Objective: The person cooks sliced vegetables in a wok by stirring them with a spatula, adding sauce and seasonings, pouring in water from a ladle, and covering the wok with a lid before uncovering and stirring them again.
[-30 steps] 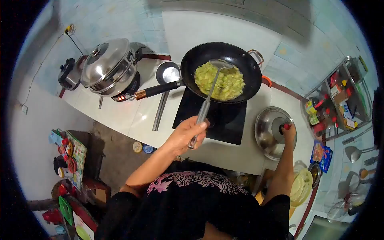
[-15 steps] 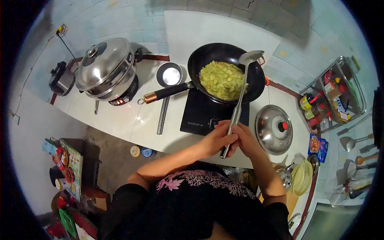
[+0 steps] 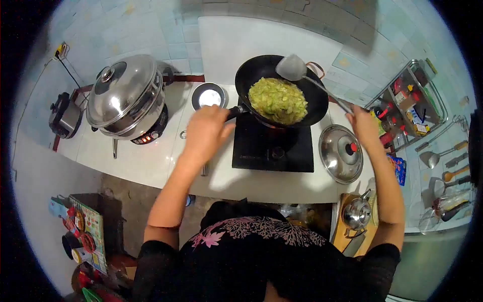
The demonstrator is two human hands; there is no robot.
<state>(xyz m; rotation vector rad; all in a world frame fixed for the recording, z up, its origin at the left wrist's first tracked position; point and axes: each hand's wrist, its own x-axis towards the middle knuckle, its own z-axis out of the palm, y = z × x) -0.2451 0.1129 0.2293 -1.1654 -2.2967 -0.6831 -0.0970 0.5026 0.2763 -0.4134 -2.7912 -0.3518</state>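
Note:
My left hand point(image 3: 207, 130) is wrapped round the handle of a black wok point(image 3: 316, 100), hiding most of that handle. My right hand point(image 3: 359, 126) grips the handle of a metal wok spatula point(image 3: 292, 68), whose blade hangs over the far rim of the wok. Sliced green vegetables point(image 3: 277, 100) lie heaped in the wok's middle, apart from the blade. Beneath the wok is a black induction cooker point(image 3: 274, 151). A small pan point(image 3: 209, 95) sits left of the wok, its handle partly behind my left forearm.
A steel pot lid with a red knob point(image 3: 341, 154) lies right of the cooker. On the left stands a large lidded steel pot point(image 3: 123, 95) on a lit base. A rack of bottles point(image 3: 410, 105) and a steel kettle point(image 3: 356, 213) are at the right.
My hands have parted: the left has gone to the wok handle, the right has moved right and up with the spatula. The spatula now slants from the right, its blade further left.

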